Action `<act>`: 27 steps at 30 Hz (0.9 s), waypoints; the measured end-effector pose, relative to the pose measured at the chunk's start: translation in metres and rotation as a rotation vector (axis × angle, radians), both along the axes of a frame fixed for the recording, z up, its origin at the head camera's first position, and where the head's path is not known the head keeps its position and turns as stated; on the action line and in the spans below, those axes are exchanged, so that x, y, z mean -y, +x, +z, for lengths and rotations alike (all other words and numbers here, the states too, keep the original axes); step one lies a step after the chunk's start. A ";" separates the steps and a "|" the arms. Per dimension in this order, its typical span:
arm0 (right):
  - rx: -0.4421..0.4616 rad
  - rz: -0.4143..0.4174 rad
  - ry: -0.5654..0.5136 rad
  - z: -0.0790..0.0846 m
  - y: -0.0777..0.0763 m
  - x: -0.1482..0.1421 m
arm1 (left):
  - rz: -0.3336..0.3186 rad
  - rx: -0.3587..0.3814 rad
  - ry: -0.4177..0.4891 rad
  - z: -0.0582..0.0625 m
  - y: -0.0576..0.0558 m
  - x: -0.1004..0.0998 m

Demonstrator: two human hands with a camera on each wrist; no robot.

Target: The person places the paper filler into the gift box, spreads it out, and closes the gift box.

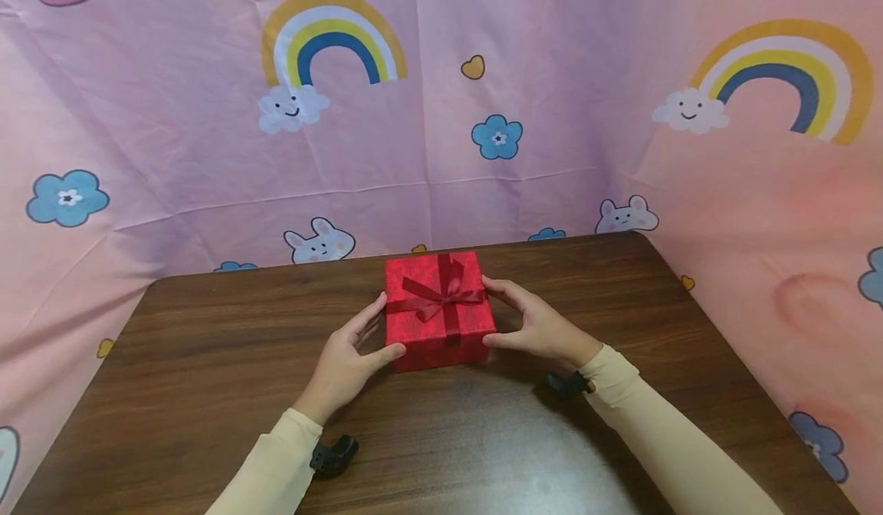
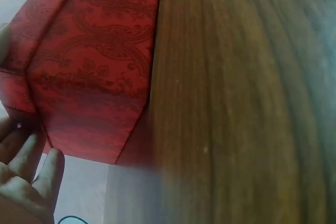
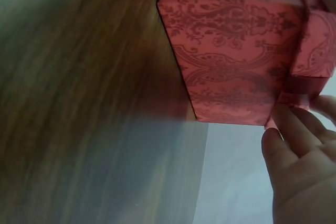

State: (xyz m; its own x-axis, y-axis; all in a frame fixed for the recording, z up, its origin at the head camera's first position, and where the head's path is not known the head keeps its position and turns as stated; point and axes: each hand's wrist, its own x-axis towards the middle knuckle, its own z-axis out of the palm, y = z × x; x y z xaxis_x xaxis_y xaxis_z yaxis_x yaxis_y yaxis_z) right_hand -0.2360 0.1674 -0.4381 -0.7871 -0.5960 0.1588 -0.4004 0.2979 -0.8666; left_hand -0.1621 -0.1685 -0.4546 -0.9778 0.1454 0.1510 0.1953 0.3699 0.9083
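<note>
A red patterned gift box [image 1: 441, 356] stands on the brown wooden table, its lid [image 1: 414, 327] on top. Dark red ribbon crosses the lid and ends in a bow [image 1: 447, 299]. From the left, my left hand [image 1: 341, 369] holds the lid's side, thumb at the near left corner and fingers farther back. My right hand [image 1: 541, 331] grips the opposite side, thumb near the front corner. Both wrist views show fingers at the lid's rim, above the patterned wall of the box. What lies inside the box is hidden.
The wooden table [image 1: 228, 346] extends on both sides of the box. Behind it and to the right hangs a pink cloth [image 1: 428, 155] printed with rainbows, flowers and rabbits. Dark devices [image 1: 334, 456] are strapped at both wrists, below the cream sleeves.
</note>
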 end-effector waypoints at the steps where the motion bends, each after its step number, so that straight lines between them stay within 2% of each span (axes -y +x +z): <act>1: 0.007 0.002 -0.001 -0.001 0.000 0.000 | -0.002 0.004 0.007 -0.001 0.000 0.000; 6: 0.042 0.001 -0.017 -0.003 0.002 -0.001 | -0.019 -0.006 0.027 0.000 -0.001 -0.002; 12: 0.013 0.014 -0.040 -0.006 0.003 -0.002 | -0.055 0.010 0.072 0.002 -0.003 -0.003; 16: 0.009 0.011 -0.033 -0.006 0.003 -0.002 | -0.057 0.014 0.063 0.001 -0.005 -0.002; 23: 0.047 0.018 -0.016 -0.009 0.003 -0.002 | -0.054 0.036 0.064 -0.001 -0.004 -0.001; 27: 0.098 0.054 -0.039 -0.010 0.002 -0.006 | -0.062 0.040 0.133 -0.002 -0.010 0.006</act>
